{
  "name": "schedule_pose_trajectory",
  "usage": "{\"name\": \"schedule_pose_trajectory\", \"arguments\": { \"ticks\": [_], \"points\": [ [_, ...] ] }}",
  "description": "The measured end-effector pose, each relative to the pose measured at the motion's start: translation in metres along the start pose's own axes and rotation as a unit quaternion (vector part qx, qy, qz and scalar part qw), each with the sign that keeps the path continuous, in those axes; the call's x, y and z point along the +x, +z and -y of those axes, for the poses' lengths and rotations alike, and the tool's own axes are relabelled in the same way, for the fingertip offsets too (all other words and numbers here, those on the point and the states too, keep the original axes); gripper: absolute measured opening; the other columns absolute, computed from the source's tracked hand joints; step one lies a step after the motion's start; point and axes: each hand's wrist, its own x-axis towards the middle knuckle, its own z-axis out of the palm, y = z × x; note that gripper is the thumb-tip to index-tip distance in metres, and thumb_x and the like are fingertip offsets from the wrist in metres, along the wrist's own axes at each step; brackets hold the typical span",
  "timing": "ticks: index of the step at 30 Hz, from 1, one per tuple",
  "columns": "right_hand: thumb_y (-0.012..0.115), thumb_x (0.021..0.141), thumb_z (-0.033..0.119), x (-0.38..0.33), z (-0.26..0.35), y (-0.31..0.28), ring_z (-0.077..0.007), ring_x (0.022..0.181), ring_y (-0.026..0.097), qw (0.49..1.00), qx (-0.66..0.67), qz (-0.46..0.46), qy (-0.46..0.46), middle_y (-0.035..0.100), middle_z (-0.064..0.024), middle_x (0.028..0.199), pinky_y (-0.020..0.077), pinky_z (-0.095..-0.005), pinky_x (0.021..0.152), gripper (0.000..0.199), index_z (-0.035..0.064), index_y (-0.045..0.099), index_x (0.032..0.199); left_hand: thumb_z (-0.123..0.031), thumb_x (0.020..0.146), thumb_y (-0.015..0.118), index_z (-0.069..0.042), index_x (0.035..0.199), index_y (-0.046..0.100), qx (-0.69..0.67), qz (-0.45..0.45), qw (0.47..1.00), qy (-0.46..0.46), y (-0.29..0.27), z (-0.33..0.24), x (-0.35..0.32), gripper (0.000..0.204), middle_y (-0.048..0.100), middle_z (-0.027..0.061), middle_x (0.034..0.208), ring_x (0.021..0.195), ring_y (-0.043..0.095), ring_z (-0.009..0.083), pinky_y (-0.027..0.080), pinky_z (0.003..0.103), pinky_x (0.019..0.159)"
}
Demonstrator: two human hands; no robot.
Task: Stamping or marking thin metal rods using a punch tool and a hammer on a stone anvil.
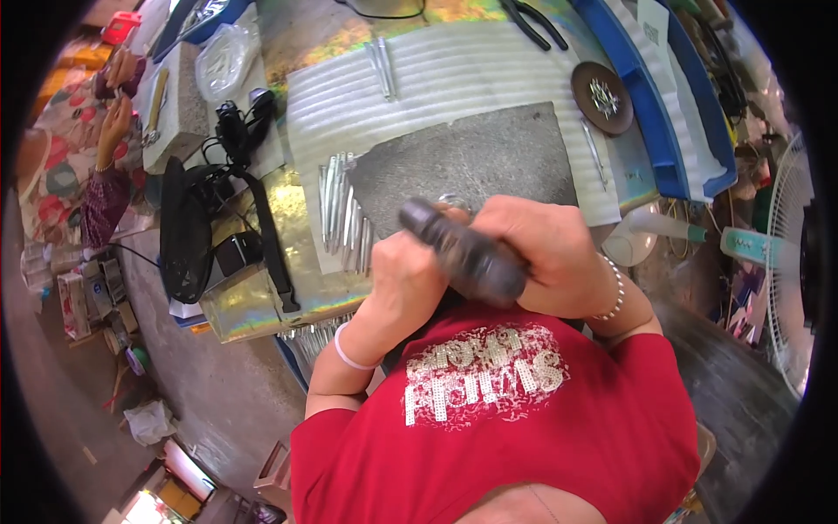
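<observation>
A foam sheet (310,105) covers much of the table, with a grey slab (497,148) on it; rods (345,218) lie at the slab's left edge, two more rods (381,68) beyond it. To the right are a brown dish (587,80) of small metal pieces, a thin tool (594,155) and a blue tray (643,118); pliers (539,24) lie at the far edge, a black strap (269,229) at the left. The blurred hammer (467,253), over the slab's near edge, blocks the view of the left fingertips. The right hand (546,240) is closed around it, wrist bent inward. The left hand (406,271) is curled beside the hammer, knuckles up; whether it pinches anything I cannot tell.
</observation>
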Motion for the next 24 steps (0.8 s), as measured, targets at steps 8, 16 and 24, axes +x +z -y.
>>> {"name": "schedule_pose_trajectory", "arguments": {
  "ticks": [8,16,24],
  "points": [
    [0.056,0.087,0.001,-0.035,0.038,-0.029,-0.0160,0.082,0.059,0.960,0.159,0.016,0.230,0.058,-0.0067,0.097,0.0475,-0.0253,0.073,0.048,0.0012,0.038,0.132,0.001,0.071,0.058,-0.008,0.089,0.057,0.002,-0.029,0.999,-0.019,-0.003,0.000,0.006,0.020,0.055,0.0065,0.079,0.058,0.060,0.0254,0.047,0.034,0.048],
    [0.063,0.078,-0.006,-0.027,0.058,-0.033,-0.0253,0.079,0.063,0.988,-0.089,0.058,0.113,0.060,-0.0149,0.097,0.0495,-0.0297,0.069,0.052,-0.0002,0.043,0.126,0.002,0.073,0.056,-0.008,0.088,0.057,-0.033,-0.045,0.998,-0.016,-0.003,0.002,0.006,0.018,0.055,0.0068,0.075,0.057,0.060,0.0255,0.047,0.034,0.047],
    [0.065,0.073,-0.008,-0.027,0.059,-0.031,-0.0289,0.073,0.062,0.980,-0.176,0.073,0.058,0.061,-0.0179,0.097,0.0514,-0.0334,0.061,0.056,-0.0033,0.046,0.126,0.003,0.073,0.055,-0.007,0.088,0.057,-0.035,-0.037,0.999,-0.017,-0.004,0.002,0.008,0.018,0.057,0.0066,0.076,0.057,0.060,0.0258,0.047,0.034,0.047]
  ]
}}
